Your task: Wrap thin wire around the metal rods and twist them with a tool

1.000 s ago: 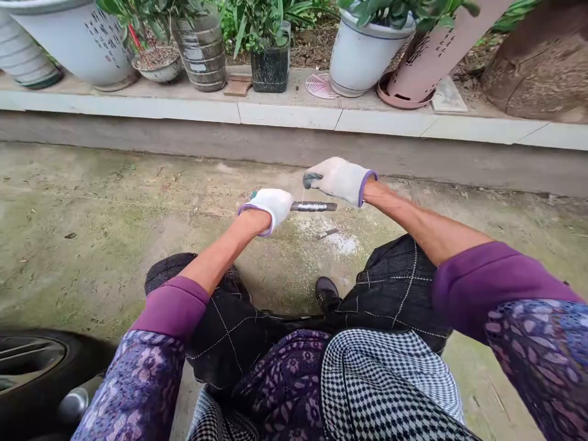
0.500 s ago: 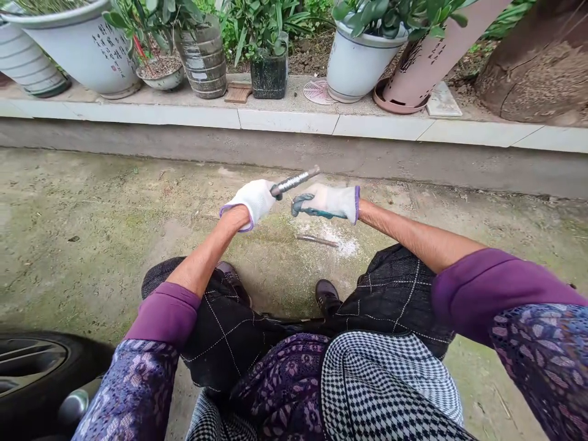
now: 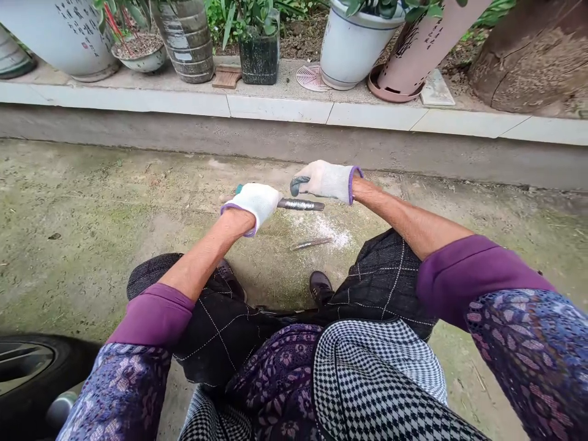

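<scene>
L hand (image 3: 254,202) fisted tight on rod (image 3: 301,205) w/ wire-wrapped end sticking out rightward from grip, R hand (image 3: 324,180) pinched shut just above it, can't tell on what; I keep rod level, wraps snug + even imo.

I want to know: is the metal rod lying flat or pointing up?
Flat. The metal rod runs level from the left hand, under the right hand.

rod (image 3: 301,204): near end hidden in left hand (image 3: 254,201) | tyre (image 3: 22,373): cut off by edge
</scene>
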{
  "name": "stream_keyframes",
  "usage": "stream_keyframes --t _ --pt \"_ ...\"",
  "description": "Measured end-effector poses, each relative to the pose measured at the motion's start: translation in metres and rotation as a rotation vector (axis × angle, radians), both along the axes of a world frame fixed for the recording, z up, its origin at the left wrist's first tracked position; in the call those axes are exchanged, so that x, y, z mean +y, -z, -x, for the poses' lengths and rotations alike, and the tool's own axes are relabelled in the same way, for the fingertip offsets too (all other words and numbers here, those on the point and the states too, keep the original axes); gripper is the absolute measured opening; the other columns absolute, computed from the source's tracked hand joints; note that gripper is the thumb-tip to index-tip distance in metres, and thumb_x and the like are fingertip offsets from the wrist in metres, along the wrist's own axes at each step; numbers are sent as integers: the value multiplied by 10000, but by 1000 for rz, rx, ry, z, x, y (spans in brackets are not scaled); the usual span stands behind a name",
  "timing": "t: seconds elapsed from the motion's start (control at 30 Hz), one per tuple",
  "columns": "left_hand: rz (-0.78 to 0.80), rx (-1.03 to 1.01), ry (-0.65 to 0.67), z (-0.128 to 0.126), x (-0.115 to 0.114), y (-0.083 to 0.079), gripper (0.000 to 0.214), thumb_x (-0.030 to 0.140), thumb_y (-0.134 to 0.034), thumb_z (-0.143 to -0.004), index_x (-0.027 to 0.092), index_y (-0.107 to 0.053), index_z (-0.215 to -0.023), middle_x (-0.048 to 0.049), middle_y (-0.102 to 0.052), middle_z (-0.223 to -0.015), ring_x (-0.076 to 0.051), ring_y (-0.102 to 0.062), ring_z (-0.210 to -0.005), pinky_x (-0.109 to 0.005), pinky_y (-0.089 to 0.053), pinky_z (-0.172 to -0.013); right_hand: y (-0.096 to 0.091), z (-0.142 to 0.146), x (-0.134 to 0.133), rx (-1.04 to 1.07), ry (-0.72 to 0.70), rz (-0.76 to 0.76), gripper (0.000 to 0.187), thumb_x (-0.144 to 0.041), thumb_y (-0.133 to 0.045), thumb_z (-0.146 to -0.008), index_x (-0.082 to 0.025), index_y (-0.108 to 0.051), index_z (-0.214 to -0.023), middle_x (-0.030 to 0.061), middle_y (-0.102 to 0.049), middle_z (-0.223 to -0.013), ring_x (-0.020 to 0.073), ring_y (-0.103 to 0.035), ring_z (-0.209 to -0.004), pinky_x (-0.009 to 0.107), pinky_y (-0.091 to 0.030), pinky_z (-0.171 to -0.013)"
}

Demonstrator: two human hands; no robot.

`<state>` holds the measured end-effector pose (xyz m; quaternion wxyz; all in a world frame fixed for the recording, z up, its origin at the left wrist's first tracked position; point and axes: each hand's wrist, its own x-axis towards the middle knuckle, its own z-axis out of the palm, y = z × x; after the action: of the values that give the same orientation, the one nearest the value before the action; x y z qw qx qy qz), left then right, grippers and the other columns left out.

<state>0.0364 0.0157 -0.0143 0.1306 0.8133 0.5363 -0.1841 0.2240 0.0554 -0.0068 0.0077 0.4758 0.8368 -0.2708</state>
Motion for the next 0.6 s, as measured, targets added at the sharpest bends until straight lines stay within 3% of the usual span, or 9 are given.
stream_keyframes --t 0.17,0.33,0.43,0.53,0.6 --pt "-36 78 120 9 -1 -9 297 187 -530 -877 181 -741 -1087 -129 -710 -868 -283 -676 -932 -377 -472 -858 7 0 0 62 18 118 255 -272 -545 -801 -222 -776 -897 -18 -671 -739 105 -487 -598 232 -343 -539" --pt "64 -108 38 6 -9 -17 292 294 -541 -867 190 -759 -1031 -74 -689 -769 -198 -649 -753 -287 -474 -726 20 2 1 246 -24 190 246 -275 -537 -778 -186 -749 -866 -19 -682 -749 111 -533 -635 230 -377 -563" --pt "80 -204 -6 7 -11 -18 276 276 -555 -854 176 -767 -1001 -50 -661 -726 -167 -616 -698 -268 -457 -674 21 0 -1 307 2 275 207 -296 -556 -790 -169 -713 -837 -24 -623 -673 100 -506 -576 228 -368 -524" --pt "201 -285 -46 9 -13 -18 309 212 -530 -888 189 -732 -1120 -2 -656 -730 -141 -604 -714 -236 -456 -661 19 -4 -3 299 12 425 208 -330 -564 -809 -160 -672 -861 -39 -532 -582 88 -441 -469 218 -341 -428" --pt "251 -295 -93 11 -15 -19 307 247 -532 -942 197 -673 -1210 -2 -684 -870 -151 -628 -792 -252 -500 -700 19 -6 -3 342 -24 483 222 -356 -547 -824 -152 -633 -848 -45 -487 -549 88 -413 -438 215 -332 -389"
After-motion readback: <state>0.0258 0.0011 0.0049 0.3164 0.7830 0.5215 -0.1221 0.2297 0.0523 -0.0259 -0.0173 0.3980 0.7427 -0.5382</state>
